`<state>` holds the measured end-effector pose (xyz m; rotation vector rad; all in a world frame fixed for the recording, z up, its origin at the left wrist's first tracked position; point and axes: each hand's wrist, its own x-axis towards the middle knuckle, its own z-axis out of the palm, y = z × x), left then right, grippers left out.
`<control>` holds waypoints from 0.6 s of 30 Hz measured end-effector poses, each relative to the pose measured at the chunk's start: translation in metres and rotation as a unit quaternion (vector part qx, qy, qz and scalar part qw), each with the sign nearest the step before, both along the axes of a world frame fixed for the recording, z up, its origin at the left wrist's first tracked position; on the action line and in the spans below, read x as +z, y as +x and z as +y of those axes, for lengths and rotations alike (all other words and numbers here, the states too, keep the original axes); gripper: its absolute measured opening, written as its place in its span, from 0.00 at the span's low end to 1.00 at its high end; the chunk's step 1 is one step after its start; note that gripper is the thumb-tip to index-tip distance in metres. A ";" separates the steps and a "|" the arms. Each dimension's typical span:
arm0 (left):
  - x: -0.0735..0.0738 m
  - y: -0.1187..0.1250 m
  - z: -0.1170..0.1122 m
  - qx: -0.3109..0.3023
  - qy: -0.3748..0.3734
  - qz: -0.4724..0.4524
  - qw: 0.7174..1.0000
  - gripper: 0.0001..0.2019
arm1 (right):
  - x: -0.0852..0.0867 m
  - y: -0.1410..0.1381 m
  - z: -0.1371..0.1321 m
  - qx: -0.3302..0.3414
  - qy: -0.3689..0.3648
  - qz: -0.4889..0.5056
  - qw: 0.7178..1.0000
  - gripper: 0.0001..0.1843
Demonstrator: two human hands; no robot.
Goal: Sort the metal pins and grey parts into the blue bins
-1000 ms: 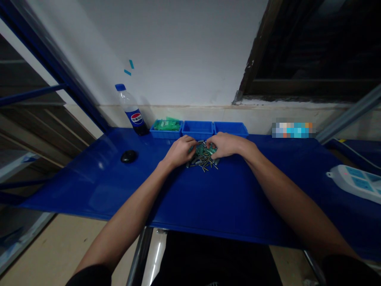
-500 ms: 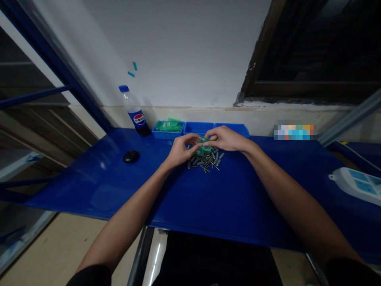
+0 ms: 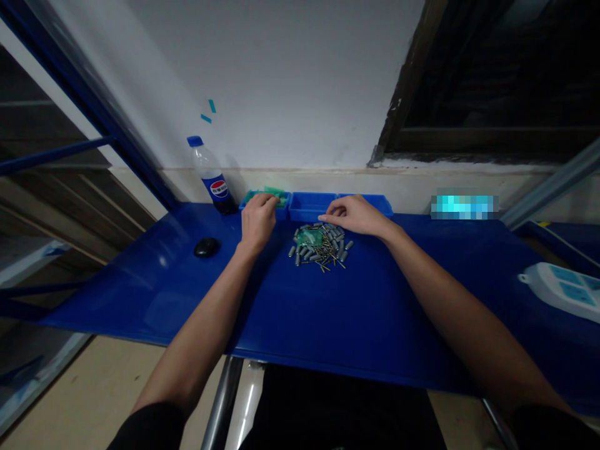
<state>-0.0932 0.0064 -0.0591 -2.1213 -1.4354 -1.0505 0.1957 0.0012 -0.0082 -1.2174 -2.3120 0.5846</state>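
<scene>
My left hand (image 3: 259,220) is over the left blue bin (image 3: 282,214), among green plastic packets (image 3: 267,189). Its fingers are bent together and their tips are hidden, so what they hold cannot be made out. My right hand (image 3: 359,215) hovers at the front of the bins, thumb and index finger pinched; anything between them is too small to tell. Below and between both hands lies a pile of grey cylindrical plugs (image 3: 344,255) and brass-coloured screws (image 3: 324,265). A green plastic packet (image 3: 310,237) rests on that pile, touched by neither hand.
Further blue bins, a middle one (image 3: 313,201) and a right one (image 3: 382,203), line the wall. A cola bottle (image 3: 218,184) stands left, behind a black rounded object (image 3: 205,247). A white power strip (image 3: 562,290) lies right on the blue table (image 3: 328,331). A blurred item (image 3: 464,207) sits at the back.
Both hands were together over the pile with a green packet between them. My left hand has moved left to the bin; the right has shifted slightly. The packet on the pile is now uncovered.
</scene>
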 end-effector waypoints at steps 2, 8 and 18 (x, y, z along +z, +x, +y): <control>-0.005 -0.002 0.006 0.003 -0.038 0.027 0.999 0.16 | 0.000 0.000 -0.001 0.005 -0.001 -0.008 1.000 0.21; -0.014 0.002 0.009 0.015 -0.104 0.053 0.993 0.21 | 0.002 0.000 -0.002 0.021 -0.007 -0.018 1.000 0.23; -0.012 0.014 -0.001 -0.041 -0.055 0.057 0.996 0.18 | 0.002 0.006 0.000 0.070 -0.027 -0.124 0.989 0.23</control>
